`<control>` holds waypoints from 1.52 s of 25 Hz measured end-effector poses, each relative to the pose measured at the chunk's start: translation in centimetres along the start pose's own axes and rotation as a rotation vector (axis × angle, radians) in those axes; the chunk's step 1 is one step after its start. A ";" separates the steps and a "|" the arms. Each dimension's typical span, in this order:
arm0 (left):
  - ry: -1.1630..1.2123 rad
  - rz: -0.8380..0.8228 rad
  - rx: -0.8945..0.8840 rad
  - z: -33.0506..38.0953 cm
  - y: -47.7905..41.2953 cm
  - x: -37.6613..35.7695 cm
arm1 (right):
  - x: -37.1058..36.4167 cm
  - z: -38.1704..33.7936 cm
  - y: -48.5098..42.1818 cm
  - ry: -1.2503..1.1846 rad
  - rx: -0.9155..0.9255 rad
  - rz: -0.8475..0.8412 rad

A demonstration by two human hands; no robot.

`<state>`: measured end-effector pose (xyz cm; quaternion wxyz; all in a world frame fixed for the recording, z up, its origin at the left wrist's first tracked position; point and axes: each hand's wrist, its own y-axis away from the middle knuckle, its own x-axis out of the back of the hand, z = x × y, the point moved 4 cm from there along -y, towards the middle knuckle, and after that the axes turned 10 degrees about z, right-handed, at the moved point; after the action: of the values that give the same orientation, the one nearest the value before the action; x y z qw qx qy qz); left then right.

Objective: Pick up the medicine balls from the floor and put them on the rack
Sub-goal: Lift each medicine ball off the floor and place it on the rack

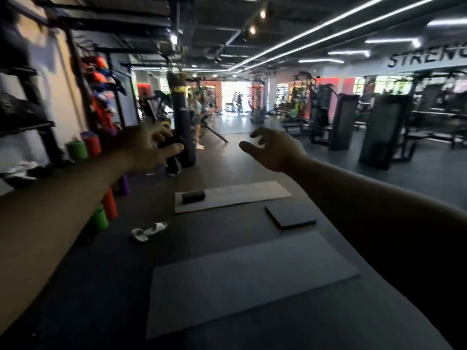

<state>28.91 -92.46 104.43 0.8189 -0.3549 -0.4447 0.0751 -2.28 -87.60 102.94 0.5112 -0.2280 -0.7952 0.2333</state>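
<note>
Both my arms reach forward at chest height over the dark gym floor. My left hand (151, 147) has its fingers spread and holds nothing; a black punching bag stands behind it. My right hand (275, 150) is also open, fingers curled loosely, palm turned inward, with nothing in it. A black metal rack (27, 117) with shelves runs along the left wall, blurred. No medicine ball shows clearly on the floor. Orange and blue round items (101, 79) sit on a wall rack further back on the left.
Two grey mats (242, 281) (237, 195) lie ahead, the far one with a black roller (193, 197). A dark pad (290, 217), white sandals (149, 231) and coloured foam rollers (101, 218) are nearby. A person stands by the punching bag (183, 122). Weight machines (384, 130) fill the right.
</note>
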 end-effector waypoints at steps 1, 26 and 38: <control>0.036 -0.024 0.006 2.0 0.1 -2.3 | 1.4 2.5 1.1 0.021 -0.020 -0.010; 0.084 -0.803 -0.291 22.8 10.6 -59.0 | -10.9 49.5 24.0 0.286 -0.815 -0.331; 0.054 -1.011 0.053 17.9 29.3 -86.3 | -31.7 70.8 41.6 0.222 -0.879 -0.589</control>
<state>-30.67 -99.56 33.49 0.7727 -0.0762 -0.5376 -0.3288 -50.36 -83.71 29.31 0.4922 -0.2111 -0.7894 -0.3000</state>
